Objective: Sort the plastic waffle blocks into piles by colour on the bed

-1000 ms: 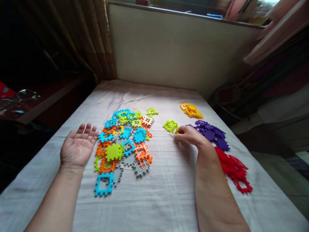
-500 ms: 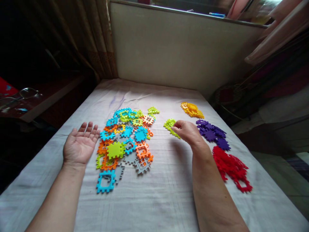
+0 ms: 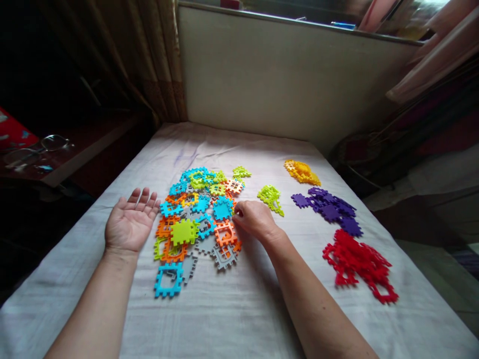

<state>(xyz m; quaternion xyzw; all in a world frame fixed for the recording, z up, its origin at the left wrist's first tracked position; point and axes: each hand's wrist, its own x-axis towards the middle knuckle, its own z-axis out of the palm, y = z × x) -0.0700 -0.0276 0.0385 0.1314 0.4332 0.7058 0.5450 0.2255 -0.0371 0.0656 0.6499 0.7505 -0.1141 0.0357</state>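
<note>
A mixed pile of flat interlocking plastic tiles with toothed edges lies on the sheet, among them a blue tile (image 3: 223, 208), a solid green tile (image 3: 184, 232), an orange frame tile (image 3: 225, 233) and a grey tile (image 3: 225, 256). My right hand (image 3: 256, 219) is at the pile's right edge, fingers curled together beside the blue tile. What its fingertips pinch, if anything, is hidden. To the left of the pile, my left hand (image 3: 132, 219) rests palm up and open, holding nothing. A small group of green tiles (image 3: 270, 197) sits beyond my right hand.
Sorted piles line the right side of the white sheet (image 3: 123, 324): yellow tiles (image 3: 302, 172), purple tiles (image 3: 331, 212) and red tiles (image 3: 359, 262). A pale panel (image 3: 254, 75) closes off the far end. Eyeglasses (image 3: 55, 143) lie on a dark side table at left.
My right hand has moved left from the small green group to the mixed pile's right edge. The green tiles it was touching stay on the sheet. My left hand remains open beside the pile.
</note>
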